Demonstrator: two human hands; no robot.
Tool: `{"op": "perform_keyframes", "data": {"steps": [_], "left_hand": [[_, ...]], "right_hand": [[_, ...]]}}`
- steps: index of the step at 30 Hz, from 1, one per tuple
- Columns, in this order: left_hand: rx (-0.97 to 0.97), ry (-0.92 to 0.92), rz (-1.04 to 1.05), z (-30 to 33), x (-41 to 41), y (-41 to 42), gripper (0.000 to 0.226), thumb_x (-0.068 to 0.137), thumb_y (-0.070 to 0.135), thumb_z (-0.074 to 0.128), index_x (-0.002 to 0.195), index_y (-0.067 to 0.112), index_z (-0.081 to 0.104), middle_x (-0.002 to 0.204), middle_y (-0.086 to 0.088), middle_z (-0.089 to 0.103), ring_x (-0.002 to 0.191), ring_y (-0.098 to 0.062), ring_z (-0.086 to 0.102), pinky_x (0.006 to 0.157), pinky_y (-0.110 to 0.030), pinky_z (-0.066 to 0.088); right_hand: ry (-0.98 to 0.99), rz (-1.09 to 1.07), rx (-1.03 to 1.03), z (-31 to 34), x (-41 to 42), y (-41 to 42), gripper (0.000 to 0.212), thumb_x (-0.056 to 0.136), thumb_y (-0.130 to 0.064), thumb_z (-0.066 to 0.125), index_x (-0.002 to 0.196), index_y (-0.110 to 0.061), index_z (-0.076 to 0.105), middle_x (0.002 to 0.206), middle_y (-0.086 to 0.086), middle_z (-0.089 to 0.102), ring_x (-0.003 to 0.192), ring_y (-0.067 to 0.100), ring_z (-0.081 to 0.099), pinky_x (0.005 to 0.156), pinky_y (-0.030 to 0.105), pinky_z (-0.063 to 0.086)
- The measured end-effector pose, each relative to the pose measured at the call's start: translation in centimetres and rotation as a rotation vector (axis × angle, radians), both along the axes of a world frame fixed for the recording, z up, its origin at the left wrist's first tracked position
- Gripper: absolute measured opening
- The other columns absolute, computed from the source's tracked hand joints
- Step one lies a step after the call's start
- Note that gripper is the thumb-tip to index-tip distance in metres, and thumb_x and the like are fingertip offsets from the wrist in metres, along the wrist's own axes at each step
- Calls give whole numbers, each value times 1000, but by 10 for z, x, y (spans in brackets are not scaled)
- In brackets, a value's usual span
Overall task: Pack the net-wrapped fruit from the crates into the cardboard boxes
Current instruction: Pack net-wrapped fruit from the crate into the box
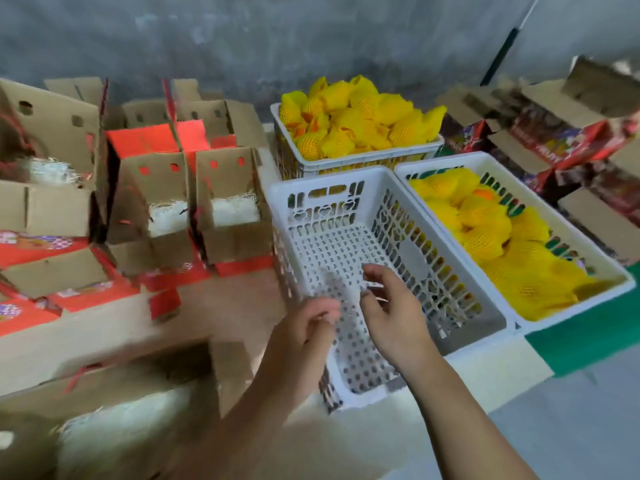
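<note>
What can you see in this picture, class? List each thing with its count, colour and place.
empty crate: one, white, centre, under the hands.
full crates: two, white; the back crate behind the empty one, the right crate beside it.
net-wrapped fruit: many, yellow netting, in both full crates.
open cardboard boxes: several, brown with red, on the left; two show white padding.
printed boxes: a stack, red and dark, far right.
wall: one, grey, behind.
left hand: fingers loosely curled, holding nothing, over the empty crate.
right hand: fingers relaxed, holding nothing, over the same crate.
</note>
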State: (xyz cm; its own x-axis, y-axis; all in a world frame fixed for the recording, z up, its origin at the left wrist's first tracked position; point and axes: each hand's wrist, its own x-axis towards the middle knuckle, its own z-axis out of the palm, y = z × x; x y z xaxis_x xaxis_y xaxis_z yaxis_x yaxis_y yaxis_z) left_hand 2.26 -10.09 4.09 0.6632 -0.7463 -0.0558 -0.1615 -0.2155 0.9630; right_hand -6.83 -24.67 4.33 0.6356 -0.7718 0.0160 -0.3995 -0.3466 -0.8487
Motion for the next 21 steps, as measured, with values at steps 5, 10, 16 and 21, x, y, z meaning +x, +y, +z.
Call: {"op": "perform_keyframes", "data": {"steps": [5,10,16,21], "left_hand": [[35,150,-67,-10,-45,-152,21,97,26,59,103,41,72,99,17,73,92,6,66,74,-9,47],[40,187,-66,-13,-68,-242,18,90,42,57,102,42,70,103,14,71,92,0,67,73,-18,48],[88,-46,-263,-8,-77,-327,23,105,31,52,124,31,66,114,17,68,98,2,62,80,-21,49],[149,-478,-268,-8,-62,-414,38,105,14,48,143,15,53,128,-5,66,117,-20,60,97,-38,49]], "right_hand": [[108,5,-137,2,-41,-118,42,98,-11,54,140,-20,55,136,-1,61,123,14,57,101,32,47],[232,-57,-282,-9,-88,-236,42,94,-6,61,135,-10,58,130,14,61,120,32,56,97,36,45],[634,-179,-285,-41,-90,-367,73,94,-27,65,156,-13,28,160,19,27,141,44,33,115,51,34],[668,-144,-325,-66,-40,-407,101,91,-47,63,161,-23,-5,157,10,34,142,40,31,110,53,36]]}}
